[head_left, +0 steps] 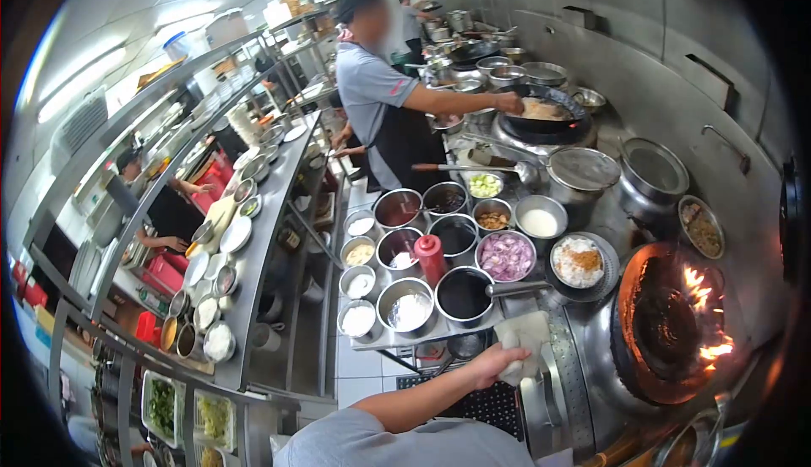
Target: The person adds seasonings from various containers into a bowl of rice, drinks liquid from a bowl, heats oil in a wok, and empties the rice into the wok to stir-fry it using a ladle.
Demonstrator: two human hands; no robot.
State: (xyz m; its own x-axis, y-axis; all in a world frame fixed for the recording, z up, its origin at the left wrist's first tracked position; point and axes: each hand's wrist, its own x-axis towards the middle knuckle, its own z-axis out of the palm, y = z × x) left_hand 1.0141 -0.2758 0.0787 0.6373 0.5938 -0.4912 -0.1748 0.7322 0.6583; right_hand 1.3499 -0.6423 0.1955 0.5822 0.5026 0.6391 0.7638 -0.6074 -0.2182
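Note:
My left hand [497, 364] reaches in from the bottom and is closed on a folded white cloth [524, 339]. The cloth lies at the metal counter's edge, between the pots of seasonings and the stove. To its right is a dark wok [667, 332] with an orange glowing rim and flames at its right side. A bowl of white rice with orange powder [579, 262] sits above the cloth. A bowl of chopped red onion [505, 256] and a pot of dark liquid [464, 294] are nearby. My right hand is out of view.
A red squeeze bottle [430, 257] stands among several metal pots. A ladle [525, 171] lies beyond, near a lidded pot [583, 168]. A co-worker [372, 87] handles another wok [545, 112]. A steel shelf counter [279, 205] with bowls runs along the left.

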